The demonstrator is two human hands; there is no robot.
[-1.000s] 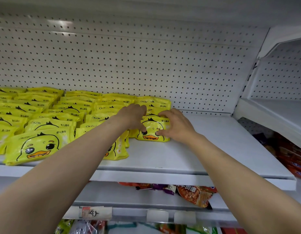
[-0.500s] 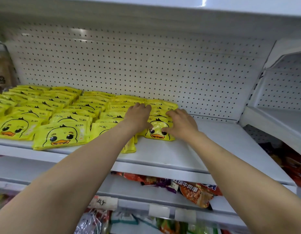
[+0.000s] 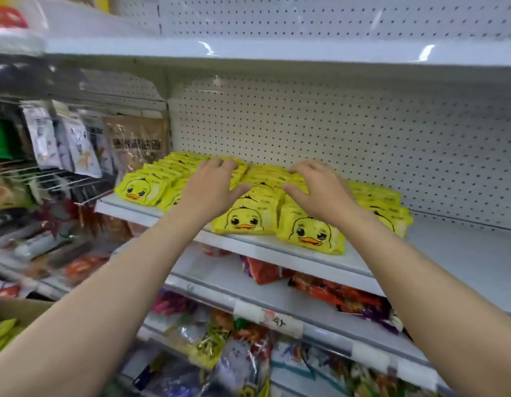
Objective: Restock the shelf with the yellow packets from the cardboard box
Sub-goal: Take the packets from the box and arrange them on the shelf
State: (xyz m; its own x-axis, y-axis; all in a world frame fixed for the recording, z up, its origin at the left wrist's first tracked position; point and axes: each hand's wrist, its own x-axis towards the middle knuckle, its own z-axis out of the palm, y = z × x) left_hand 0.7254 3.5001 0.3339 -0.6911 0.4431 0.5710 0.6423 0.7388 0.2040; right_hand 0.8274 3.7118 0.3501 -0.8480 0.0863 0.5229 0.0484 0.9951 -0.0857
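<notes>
Lay in overlapping rows on the white shelf, the yellow packets, duck faces forward, filling its left and middle stretch. Fronted two of those rows: one duck-faced packet near centre and a second packet just beside it at 3 o'clock, both close to the shelf's front edge. Rested over the rows behind, the left hand at about 11 o'clock from the front centre packet, fingers spread and loosely bent, tips on the packet tops, gripping nothing. Hovered or pressed likewise at 1 o'clock, the right hand, fingers splayed wide and slightly arched, thumb pointing inward toward the other hand; could not tell whether the palm touched. Stood behind everything at 12 o'clock, a white pegboard back panel. Hung at 9 o'clock, blurred snack bags on wire hooks. Lay below at 6 o'clock, red and orange packets on a lower shelf with a handwritten price tag. Showed at 8 o'clock in the bottom left corner, the edge of the cardboard box with more yellow inside.
</notes>
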